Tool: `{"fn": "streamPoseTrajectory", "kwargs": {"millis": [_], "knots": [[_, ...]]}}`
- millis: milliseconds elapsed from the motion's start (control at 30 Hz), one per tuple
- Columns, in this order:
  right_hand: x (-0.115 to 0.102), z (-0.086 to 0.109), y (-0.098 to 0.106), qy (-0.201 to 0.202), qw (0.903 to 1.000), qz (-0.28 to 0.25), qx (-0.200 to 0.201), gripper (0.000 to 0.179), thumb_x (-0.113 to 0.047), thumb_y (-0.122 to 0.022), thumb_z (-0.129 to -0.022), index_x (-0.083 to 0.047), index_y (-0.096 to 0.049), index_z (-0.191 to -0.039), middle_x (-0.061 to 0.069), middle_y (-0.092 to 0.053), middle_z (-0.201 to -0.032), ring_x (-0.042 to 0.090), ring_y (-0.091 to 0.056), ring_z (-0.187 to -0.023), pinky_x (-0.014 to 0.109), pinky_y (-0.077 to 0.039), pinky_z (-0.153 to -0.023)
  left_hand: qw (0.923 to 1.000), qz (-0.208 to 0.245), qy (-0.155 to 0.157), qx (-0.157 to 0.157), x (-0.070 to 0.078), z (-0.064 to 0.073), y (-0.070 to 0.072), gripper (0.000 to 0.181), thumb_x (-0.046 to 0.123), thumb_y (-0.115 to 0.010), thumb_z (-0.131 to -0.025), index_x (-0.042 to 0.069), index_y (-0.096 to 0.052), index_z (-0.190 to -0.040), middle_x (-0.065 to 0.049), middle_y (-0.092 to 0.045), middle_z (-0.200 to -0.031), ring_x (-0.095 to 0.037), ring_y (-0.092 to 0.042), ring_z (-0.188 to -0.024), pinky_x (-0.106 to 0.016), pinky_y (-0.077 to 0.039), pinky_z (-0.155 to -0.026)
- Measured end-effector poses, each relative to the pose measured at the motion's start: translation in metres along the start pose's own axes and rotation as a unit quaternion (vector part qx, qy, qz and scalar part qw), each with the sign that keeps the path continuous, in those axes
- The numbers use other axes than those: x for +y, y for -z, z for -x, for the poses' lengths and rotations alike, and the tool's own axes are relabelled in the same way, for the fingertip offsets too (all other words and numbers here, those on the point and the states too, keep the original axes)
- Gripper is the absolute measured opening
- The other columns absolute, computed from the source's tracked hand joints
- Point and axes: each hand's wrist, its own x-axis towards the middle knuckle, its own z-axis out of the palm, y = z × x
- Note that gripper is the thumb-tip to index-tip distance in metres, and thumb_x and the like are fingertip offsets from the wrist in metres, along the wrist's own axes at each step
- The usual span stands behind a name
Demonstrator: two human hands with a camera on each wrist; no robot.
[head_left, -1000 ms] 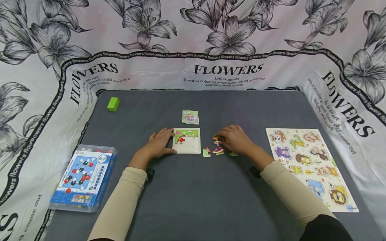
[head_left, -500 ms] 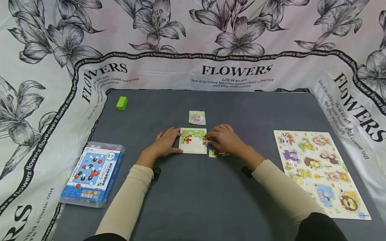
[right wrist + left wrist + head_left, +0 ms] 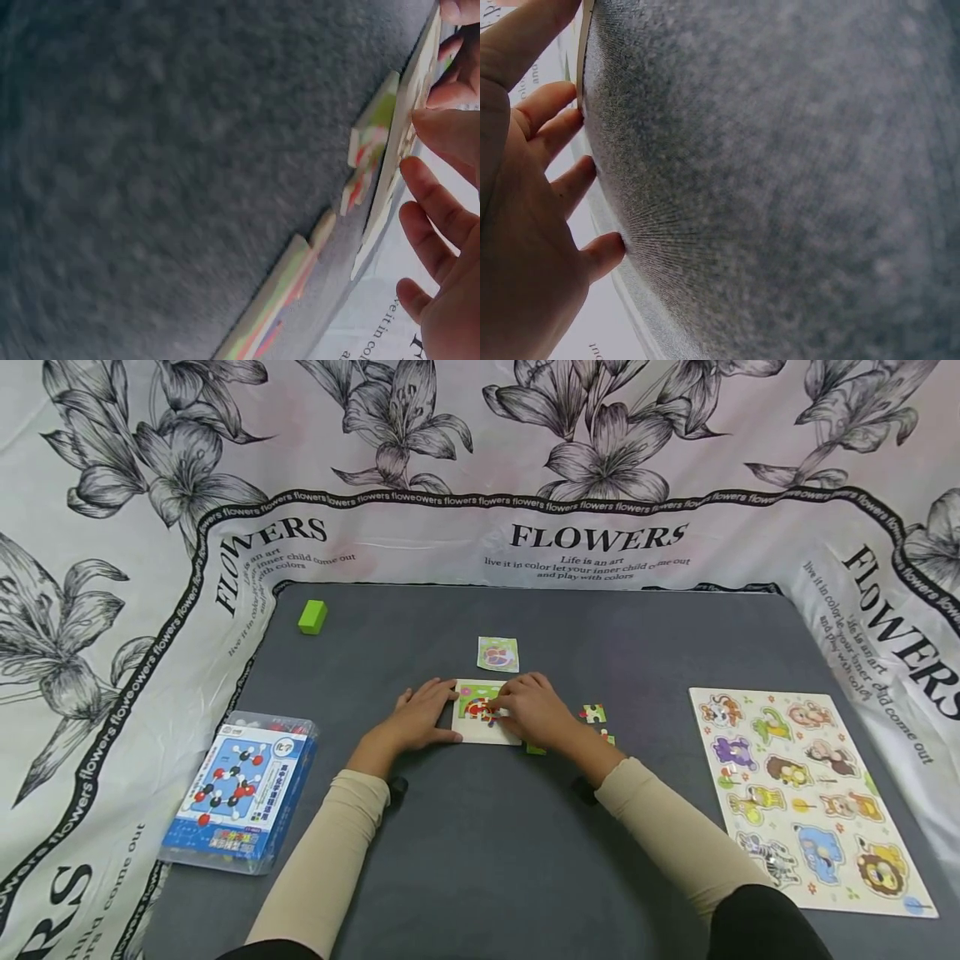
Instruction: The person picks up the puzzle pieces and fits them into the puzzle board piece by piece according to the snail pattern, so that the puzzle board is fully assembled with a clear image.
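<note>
A small square puzzle board (image 3: 471, 734) lies mid-table, its top part filled with green and red pieces, its lower part bare. My left hand (image 3: 415, 720) rests against its left edge, with thumb and fingers spread, as the left wrist view also shows. Over the board's right half, my right hand (image 3: 536, 712) pinches a red-and-blue puzzle piece (image 3: 492, 719) at the picture's red part; the fingers hide most of that piece. Loose puzzle pieces lie right of the board, among them a green one (image 3: 592, 713) and another (image 3: 535, 749) partly under the hand.
A small picture card (image 3: 498, 654) lies behind the board. At the back left sits a green block (image 3: 312, 617). A plastic case with a molecule picture (image 3: 238, 793) stands left, and a large animal puzzle board (image 3: 813, 802) lies right, beside the right forearm.
My right hand has gone from the loose pieces leftward onto the board, carrying a puzzle piece. My left hand stays at the board's left edge. The head view has shifted slightly.
</note>
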Motion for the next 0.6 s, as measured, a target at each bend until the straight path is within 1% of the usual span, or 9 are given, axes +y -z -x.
{"fn": "streamPoseTrajectory", "kwargs": {"millis": [167,300,433,600], "knots": [[-0.002,0.000,-0.002,-0.008,0.9999,0.014,-0.002,0.022,-0.023,-0.071,-0.089,-0.022,-0.075,-0.111,0.003,-0.067,-0.105,0.026,-0.056,-0.104,0.048,-0.036,-0.101,1.0000,0.000,-0.003,0.003,0.002,0.000,-0.001,0.071,0.043,-0.072,-0.086,0.012,-0.043,-0.144,-0.005,-0.023,-0.160,-0.029,-0.013,-0.149,-0.064,-0.012,-0.113],[-0.005,0.001,-0.002,-0.006,0.9997,0.023,-0.005,0.022,-0.022,-0.071,-0.090,-0.022,-0.075,-0.111,0.003,-0.067,-0.107,0.027,-0.056,-0.106,0.049,-0.036,-0.101,1.0000,0.003,-0.006,0.004,0.003,0.000,-0.001,0.070,0.042,-0.072,-0.086,0.011,-0.044,-0.143,-0.006,-0.024,-0.160,-0.029,-0.014,-0.149,-0.065,-0.012,-0.112],[-0.010,-0.002,0.001,-0.001,0.9984,0.052,-0.022,0.021,-0.023,-0.069,-0.091,-0.023,-0.075,-0.111,0.004,-0.066,-0.108,0.028,-0.055,-0.108,0.051,-0.034,-0.102,1.0000,0.002,-0.002,0.001,0.002,-0.001,-0.001,0.072,0.043,-0.072,-0.086,0.012,-0.042,-0.144,-0.005,-0.023,-0.160,-0.028,-0.013,-0.149,-0.065,-0.012,-0.113],[-0.019,-0.006,0.005,-0.014,0.9961,0.075,-0.043,0.018,-0.022,-0.066,-0.093,-0.021,-0.075,-0.108,0.007,-0.062,-0.115,0.030,-0.052,-0.113,0.055,-0.032,-0.103,1.0000,0.004,0.005,0.002,0.002,-0.001,-0.001,0.072,0.042,-0.073,-0.086,0.012,-0.043,-0.144,-0.006,-0.024,-0.160,-0.028,-0.013,-0.149,-0.065,-0.012,-0.113]]}}
